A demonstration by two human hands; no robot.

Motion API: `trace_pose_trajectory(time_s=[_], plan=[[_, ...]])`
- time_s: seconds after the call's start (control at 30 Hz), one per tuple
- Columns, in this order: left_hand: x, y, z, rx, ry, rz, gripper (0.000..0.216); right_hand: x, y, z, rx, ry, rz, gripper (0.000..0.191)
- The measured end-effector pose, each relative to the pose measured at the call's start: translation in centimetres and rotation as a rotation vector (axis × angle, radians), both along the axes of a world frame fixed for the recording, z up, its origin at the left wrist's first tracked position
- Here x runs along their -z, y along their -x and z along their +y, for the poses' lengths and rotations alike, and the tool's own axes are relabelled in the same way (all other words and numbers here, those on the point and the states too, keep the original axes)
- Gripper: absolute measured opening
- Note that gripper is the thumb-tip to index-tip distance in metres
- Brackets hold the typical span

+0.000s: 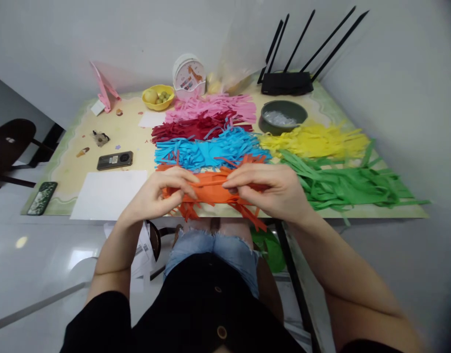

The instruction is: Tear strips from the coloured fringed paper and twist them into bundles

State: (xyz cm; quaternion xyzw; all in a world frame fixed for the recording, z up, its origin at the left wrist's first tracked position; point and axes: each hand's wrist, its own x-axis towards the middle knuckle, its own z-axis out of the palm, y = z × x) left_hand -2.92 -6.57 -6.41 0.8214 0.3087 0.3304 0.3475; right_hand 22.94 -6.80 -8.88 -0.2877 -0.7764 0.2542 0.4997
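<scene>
Both hands are at a piece of orange fringed tissue paper [212,192] by the table's front edge. My left hand [162,191] pinches its upper left part between thumb and fingers. On the right side, my right hand [264,189] grips the same upper edge, which looks folded or rolled between the two hands. Cut strips of it hang over the table edge. Just behind lies blue fringed paper [211,151], then dark red fringed paper [199,127] and pink fringed paper [214,105]. Green fringed paper [354,185] and yellow fringed paper [317,139] spread to the right.
A grey-green bowl [265,128] holds clear plastic bits. A black router [287,83] stands behind it. Further left are a yellow fruit bowl [158,104], a white giraffe-print container [188,76], white paper [108,193], a dark rectangular device [115,160] and a phone [42,198].
</scene>
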Motion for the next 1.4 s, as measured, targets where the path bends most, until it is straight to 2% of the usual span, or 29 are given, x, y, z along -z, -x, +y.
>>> trace_pose_trajectory(time_s=[0.13, 0.3, 0.37, 0.47, 0.57, 0.63, 0.7, 0.83, 0.87, 0.93, 1.07, 1.17, 1.23, 1.3, 1.4], plan=[[-0.9, -0.6, 0.4, -0.042, -0.079, 0.086, 0.016, -0.6, -0.2, 0.1, -0.039, -0.154, -0.146, 0.029], [-0.1, -2.0, 1.3, 0.014, 0.022, 0.246, 0.019, -0.7, -0.3, 0.2, -0.062, -0.228, -0.213, 0.027], [0.3, -2.0, 1.4, -0.009, -0.050, 0.271, 0.021, -0.2, -0.5, 0.1, -0.041, -0.246, -0.231, 0.026], [1.1, -1.7, 1.4, -0.070, -0.295, 0.340, 0.024, 0.7, -0.8, -0.1, 0.000, -0.262, -0.264, 0.024], [2.1, -1.4, 1.5, -0.160, -0.555, 0.435, 0.023, 0.9, -1.4, 0.1, -0.011, -0.136, -0.294, 0.024], [2.9, -1.2, 1.8, -0.186, -0.680, 0.445, 0.022, 0.7, -1.6, 0.8, -0.007, 0.060, -0.285, 0.026], [3.7, -1.1, 2.2, -0.160, -0.719, 0.385, 0.019, 0.8, -1.5, 1.9, -0.043, 0.313, -0.250, 0.027], [4.9, -1.0, 2.9, -0.157, -0.541, 0.207, 0.016, 2.1, 0.2, 3.6, -0.368, 0.766, -0.089, 0.034], [5.2, -0.9, 3.1, -0.176, -0.494, 0.199, 0.017, 2.5, 0.7, 3.7, -0.420, 0.834, -0.024, 0.035], [5.9, -0.9, 3.5, -0.222, -0.458, 0.215, 0.019, 3.3, 1.5, 3.6, -0.431, 0.913, 0.086, 0.036], [7.8, -1.8, 4.1, -0.339, -0.577, 0.147, 0.018, 3.9, 2.4, 3.3, -0.315, 0.870, 0.230, 0.031], [8.7, -3.7, 3.9, -0.458, -0.610, -0.002, 0.019, 3.9, 2.7, 3.9, -0.321, 0.791, 0.352, 0.028], [8.7, -5.1, 3.7, -0.539, -0.473, -0.113, 0.018, 3.9, 2.7, 4.6, -0.339, 0.735, 0.384, 0.026], [8.4, -6.3, 3.6, -0.561, -0.222, -0.240, 0.021, 3.8, 2.6, 5.3, -0.317, 0.668, 0.373, 0.023], [7.9, -7.6, 3.9, -0.514, 0.065, -0.409, 0.024, 3.6, 2.9, 5.6, -0.155, 0.525, 0.298, 0.015]])
